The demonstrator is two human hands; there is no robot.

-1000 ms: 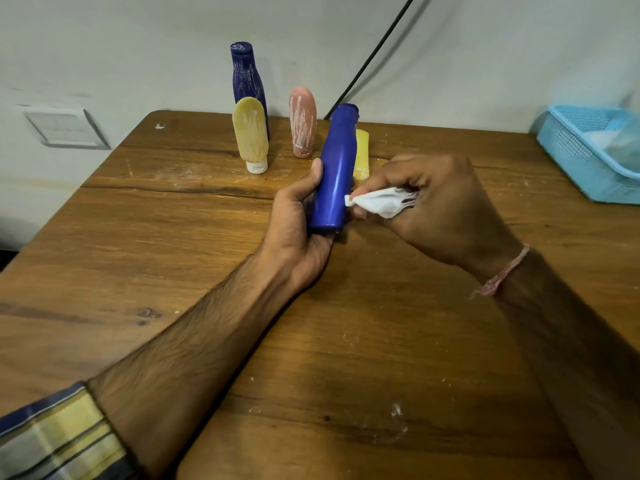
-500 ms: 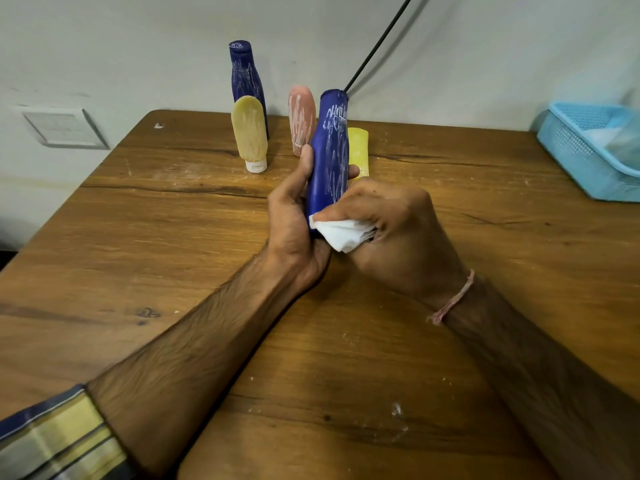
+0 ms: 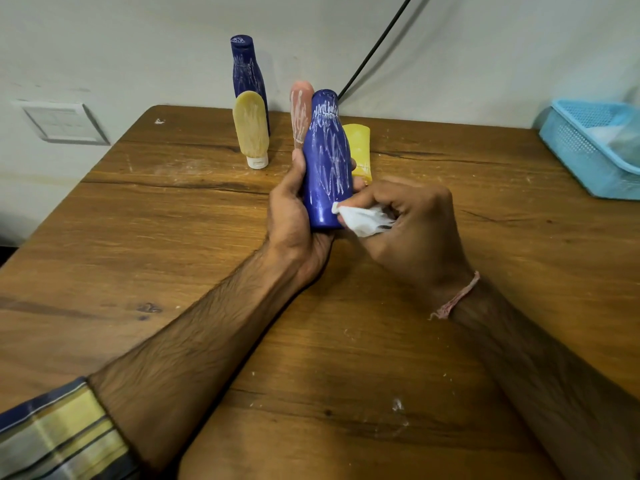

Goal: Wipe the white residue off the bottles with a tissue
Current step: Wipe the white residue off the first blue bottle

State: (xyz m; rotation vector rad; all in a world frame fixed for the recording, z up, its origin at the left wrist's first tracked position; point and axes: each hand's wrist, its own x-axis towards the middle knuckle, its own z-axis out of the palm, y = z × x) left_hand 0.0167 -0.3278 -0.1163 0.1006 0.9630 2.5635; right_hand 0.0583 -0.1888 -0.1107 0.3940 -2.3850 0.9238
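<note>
Tissue (image 3: 360, 220) now further right, at lower edge of streaked blue bottle (image 3: 327, 164)

Basket (image 3: 571, 147) rt of bottles (image 3: 250, 129)

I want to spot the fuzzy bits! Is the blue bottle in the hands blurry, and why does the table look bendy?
Head view: the blue bottle is sharp, its white streaks clear; the sleeve and basket at the edges look smeared; the wide lens bends the table.

We hold the white-streaked blue plastic bottle (image 3: 327, 161) upright; our crumpled white tissue (image 3: 360, 220) touches its lower side.
</note>
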